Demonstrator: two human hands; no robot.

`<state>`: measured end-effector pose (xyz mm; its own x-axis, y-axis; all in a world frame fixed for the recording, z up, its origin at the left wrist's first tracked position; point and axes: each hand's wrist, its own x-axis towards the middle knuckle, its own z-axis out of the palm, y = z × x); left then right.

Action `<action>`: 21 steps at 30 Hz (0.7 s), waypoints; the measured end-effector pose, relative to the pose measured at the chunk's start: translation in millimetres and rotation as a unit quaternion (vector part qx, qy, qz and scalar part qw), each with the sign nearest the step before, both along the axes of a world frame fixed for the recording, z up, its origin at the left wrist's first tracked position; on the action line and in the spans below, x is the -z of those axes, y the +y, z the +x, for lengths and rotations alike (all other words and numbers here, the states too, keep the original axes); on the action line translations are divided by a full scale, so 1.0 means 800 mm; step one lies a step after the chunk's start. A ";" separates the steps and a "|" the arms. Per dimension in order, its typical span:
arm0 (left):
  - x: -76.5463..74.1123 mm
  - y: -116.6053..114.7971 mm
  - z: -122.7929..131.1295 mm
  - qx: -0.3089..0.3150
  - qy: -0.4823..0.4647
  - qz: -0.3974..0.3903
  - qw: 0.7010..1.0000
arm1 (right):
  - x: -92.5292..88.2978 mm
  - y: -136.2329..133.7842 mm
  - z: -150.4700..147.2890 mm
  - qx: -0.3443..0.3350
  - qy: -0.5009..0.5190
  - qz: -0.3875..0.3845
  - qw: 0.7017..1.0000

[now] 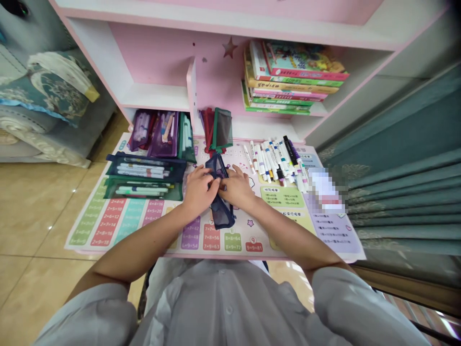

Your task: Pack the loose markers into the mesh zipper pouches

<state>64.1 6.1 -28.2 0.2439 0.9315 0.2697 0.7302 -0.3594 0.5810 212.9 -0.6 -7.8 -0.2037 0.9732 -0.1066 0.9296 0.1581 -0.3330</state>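
A dark navy mesh zip pouch (220, 214) lies lengthwise in front of me at the middle of the desk. My left hand (200, 190) grips its left edge, fingers curled. From the other side my right hand (238, 188) pinches the pouch near its middle, so both hands meet there and hide part of it. No pens can be made out inside. To the right lies a heap of white markers (268, 161) with coloured bands. On the left rest a navy pouch (176, 169) and a green pouch (108, 188), both holding markers.
Purple pouches (153, 150) with pens stand at the back left. A green mesh pouch (225, 129) and red ones (208, 126) lean by the shelf divider (192, 86). Books (288, 81) are stacked on the shelf. A blurred pale object (327, 190) lies right, near the curtain (403, 163).
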 end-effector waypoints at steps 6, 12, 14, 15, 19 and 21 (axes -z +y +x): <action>0.001 0.001 -0.002 0.004 0.000 0.004 1.000 | 0.017 0.027 0.025 0.032 0.094 0.172 0.980; 0.001 -0.001 -0.002 0.014 -0.023 0.010 1.000 | 0.037 0.077 0.084 0.175 -0.022 0.271 0.946; 0.003 -0.001 -0.001 0.014 -0.025 0.011 1.000 | 0.047 0.086 0.097 0.193 -0.045 0.263 0.944; 0.004 -0.001 -0.001 0.014 -0.024 0.010 1.000 | 0.052 0.088 0.100 0.196 -0.052 0.258 0.945; 0.006 -0.002 0.001 0.012 -0.028 0.011 0.999 | 0.063 0.091 0.104 0.204 -0.077 0.235 0.947; 0.005 -0.002 0.002 0.012 -0.031 0.012 0.999 | 0.065 0.092 0.103 0.210 -0.089 0.228 0.946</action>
